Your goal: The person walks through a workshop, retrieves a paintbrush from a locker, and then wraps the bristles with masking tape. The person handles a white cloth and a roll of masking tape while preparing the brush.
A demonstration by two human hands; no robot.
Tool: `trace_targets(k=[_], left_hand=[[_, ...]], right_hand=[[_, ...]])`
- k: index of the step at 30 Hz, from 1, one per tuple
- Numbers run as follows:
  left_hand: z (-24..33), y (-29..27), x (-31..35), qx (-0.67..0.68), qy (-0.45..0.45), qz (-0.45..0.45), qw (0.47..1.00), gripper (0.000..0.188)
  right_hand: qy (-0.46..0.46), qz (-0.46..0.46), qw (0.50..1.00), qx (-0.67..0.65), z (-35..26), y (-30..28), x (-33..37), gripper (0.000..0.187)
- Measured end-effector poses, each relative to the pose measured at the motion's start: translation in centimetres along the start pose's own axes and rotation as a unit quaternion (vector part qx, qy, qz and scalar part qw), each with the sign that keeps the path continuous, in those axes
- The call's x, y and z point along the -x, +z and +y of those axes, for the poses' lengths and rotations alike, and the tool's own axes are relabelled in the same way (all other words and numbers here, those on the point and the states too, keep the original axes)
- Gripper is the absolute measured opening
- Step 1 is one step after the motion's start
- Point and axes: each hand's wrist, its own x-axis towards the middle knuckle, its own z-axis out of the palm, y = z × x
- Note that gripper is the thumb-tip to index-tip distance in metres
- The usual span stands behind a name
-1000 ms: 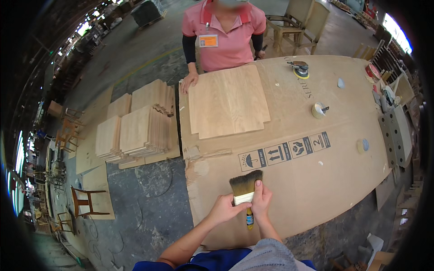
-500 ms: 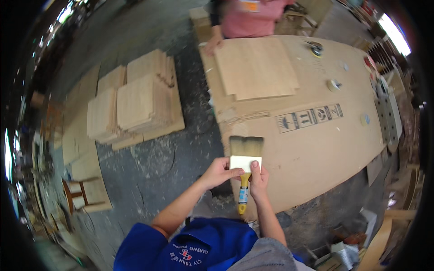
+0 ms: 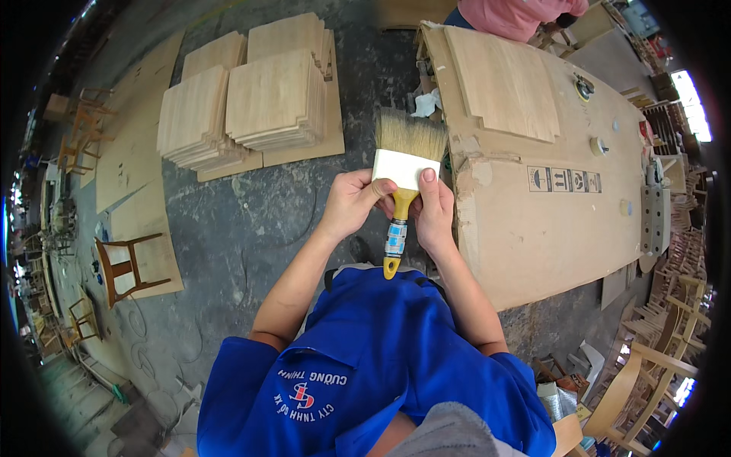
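Between my two hands I hold a wide paintbrush [image 3: 397, 171], bristles up and away from me. It has dark-tipped pale bristles, a white ferrule band and a yellow handle that hangs down toward my blue shirt. My left hand [image 3: 356, 199] pinches the band's lower left corner, thumb in front. At the lower right corner, my right hand [image 3: 434, 207] grips with the thumb on the band and the fingers behind. The brush is in the air, left of the cardboard-covered table [image 3: 548, 244].
Stacks of wooden panels [image 3: 278, 95] stand on cardboard at the left. On the table lie a wooden panel [image 3: 506, 84], a sander [image 3: 584, 87] and a tape roll [image 3: 599, 145]. A co-worker in pink [image 3: 518, 17] stands beyond it. A wooden chair [image 3: 126, 266] is at the lower left.
My view has turned right and down, and the brush is now higher in it, beside the table's left edge. Both hands keep hold. The co-worker has shifted to the right and turned.
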Motion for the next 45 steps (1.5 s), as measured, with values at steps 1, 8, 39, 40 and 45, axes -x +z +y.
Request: trace_targets(k=[1, 8, 39, 40, 45], left_hand=[[0.6, -0.5, -0.3, -0.009, 0.011, -0.001, 1.0, 0.035], [2.5, -2.3, -3.9, -0.045, 0.007, 0.043, 0.998, 0.037], [7.6, -9.3, -36.9, 0.068, 0.065, 0.276, 0.957, 0.025], [8.2, -9.5, -37.1, 0.08, 0.071, 0.29, 0.951, 0.025], [10.2, -12.2, -37.2, 0.06, 0.121, 0.341, 0.93, 0.024]], right_hand=[[0.003, -0.008, 1.0, -0.007, -0.3, 0.8, -0.4, 0.051], [-0.075, 0.03, 0.995, 0.055, 0.2, 2.6, -4.8, 0.047], [-0.064, -0.111, 0.992, 0.011, -3.5, 2.2, -43.2, 0.04], [-0.068, -0.121, 0.99, 0.02, -3.6, 2.8, -43.8, 0.04], [-0.063, -0.158, 0.985, 0.025, -4.2, 6.5, -45.4, 0.042]])
